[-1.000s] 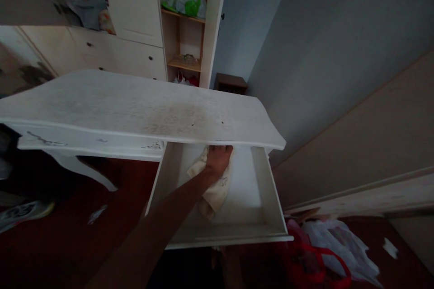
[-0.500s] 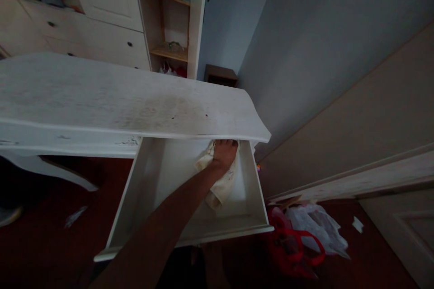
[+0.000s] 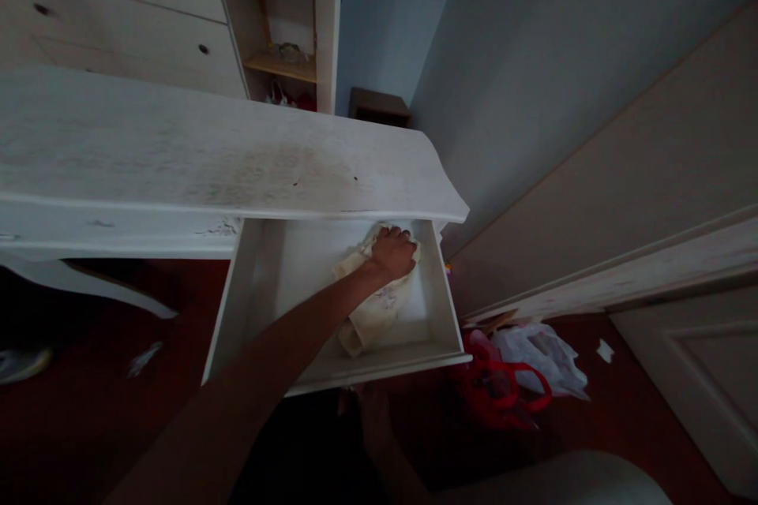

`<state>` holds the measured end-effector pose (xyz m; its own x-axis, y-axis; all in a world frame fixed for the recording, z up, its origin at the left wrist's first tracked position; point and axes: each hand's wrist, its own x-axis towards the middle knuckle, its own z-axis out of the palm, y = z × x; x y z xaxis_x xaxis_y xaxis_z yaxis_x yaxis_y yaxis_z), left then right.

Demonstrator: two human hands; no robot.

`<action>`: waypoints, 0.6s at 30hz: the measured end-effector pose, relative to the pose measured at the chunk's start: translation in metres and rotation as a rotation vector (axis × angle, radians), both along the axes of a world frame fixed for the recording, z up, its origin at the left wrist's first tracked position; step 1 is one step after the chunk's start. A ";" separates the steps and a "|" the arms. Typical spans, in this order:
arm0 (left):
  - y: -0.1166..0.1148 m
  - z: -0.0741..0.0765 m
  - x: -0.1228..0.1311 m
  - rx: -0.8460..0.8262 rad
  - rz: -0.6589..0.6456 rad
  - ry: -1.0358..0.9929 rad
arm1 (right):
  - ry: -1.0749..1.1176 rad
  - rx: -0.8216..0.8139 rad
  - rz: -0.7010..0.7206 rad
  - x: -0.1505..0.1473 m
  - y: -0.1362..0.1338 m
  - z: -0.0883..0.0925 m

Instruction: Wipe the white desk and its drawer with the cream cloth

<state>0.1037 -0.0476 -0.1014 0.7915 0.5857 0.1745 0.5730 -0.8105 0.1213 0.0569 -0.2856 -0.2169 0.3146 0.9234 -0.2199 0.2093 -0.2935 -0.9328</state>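
Note:
My left hand (image 3: 393, 254) reaches into the pulled-out white drawer (image 3: 455, 308), near its back right corner. Its fingers are bent over a cream cloth (image 3: 379, 312), which is pressed to the drawer bottom and trails toward the front. Below the drawer's front edge, in deep shadow, is my right hand (image 3: 368, 407). It seems closed on the drawer front, though its fingers are only partly visible. The drawer belongs to a white table (image 3: 391, 162) whose top has grey-brown stains and chipped paint along the front.
A red bag (image 3: 494, 394) and a white plastic bag (image 3: 542, 355) lie on the dark red floor to the right. A wall (image 3: 533, 71) runs along the table's right side. Behind stands a white cabinet (image 3: 159, 47) with open shelves. At the left edge a shoe (image 3: 24, 364) shows.
My left hand has shifted the cloth slightly, drawing its loose end toward the front left. My right hand and forearm show more below the drawer. The view has tilted down a little.

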 end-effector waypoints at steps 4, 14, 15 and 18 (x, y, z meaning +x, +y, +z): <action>-0.019 0.009 -0.002 -0.058 -0.141 0.111 | 0.062 0.009 0.006 -0.002 0.004 0.013; -0.047 0.004 -0.010 -0.206 -0.373 0.186 | 0.170 0.023 -0.021 -0.007 0.007 0.027; -0.049 0.002 -0.010 -0.216 -0.385 0.189 | 0.177 0.028 -0.022 -0.007 0.007 0.026; -0.059 -0.001 -0.009 -0.238 -0.467 0.216 | 0.180 0.017 -0.023 -0.007 0.007 0.023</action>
